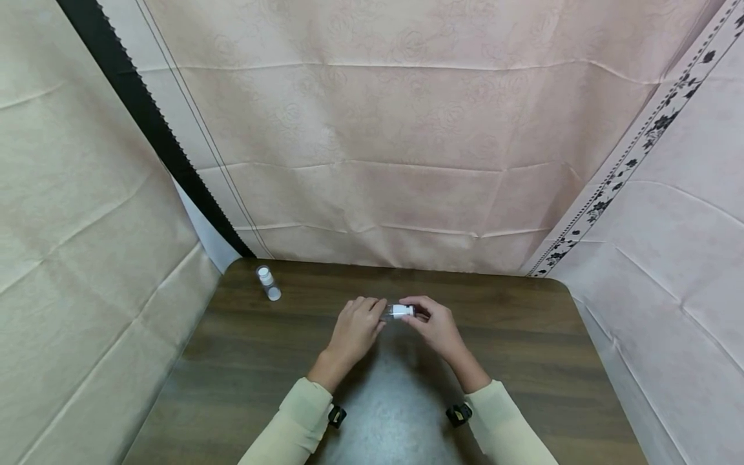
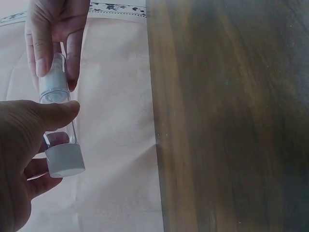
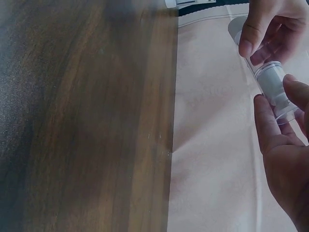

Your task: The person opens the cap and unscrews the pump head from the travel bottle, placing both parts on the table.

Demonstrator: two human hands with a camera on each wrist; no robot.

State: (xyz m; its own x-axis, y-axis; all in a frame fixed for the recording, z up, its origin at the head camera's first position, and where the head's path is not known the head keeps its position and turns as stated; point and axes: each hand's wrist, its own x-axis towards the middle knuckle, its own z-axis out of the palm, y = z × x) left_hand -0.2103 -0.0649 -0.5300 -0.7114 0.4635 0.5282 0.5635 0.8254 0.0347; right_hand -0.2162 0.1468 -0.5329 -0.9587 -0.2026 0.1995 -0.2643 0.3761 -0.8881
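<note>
BOTTLE HELD BETWEEN TWO HANDS

Directions refer to a clock face laid over the head view, with 12 at the far side. The bottle [image 1: 400, 311] lies crosswise between the hands, over the table [image 1: 494, 355], on a line from 9 to 3 o'clock.

Left hand [image 1: 357, 323]: enters from 7 o'clock, forearm pointing to 1. It grips the bottle's 9 o'clock end; the thumb crosses the clear wall, with fingers curled on the opposite side, just beside the pale cap [image 2: 65, 160].

Right hand [image 1: 436, 324]: enters from 5 o'clock, forearm pointing to 11. It grips the 3 o'clock end between thumb and fingers, across the white section [image 3: 273, 83]. The palm shows in the right wrist view.

Both wrists carry a dark unit [image 1: 337, 415] near the cuff of a pale sleeve [image 1: 299, 420].

A second bottle [image 1: 268, 284] sits near the table's far corner, between 9 and 10 o'clock from the hands, well apart from them. Pale cloth [image 1: 378, 129] hangs at 12 o'clock, beyond the table's far edge
</note>
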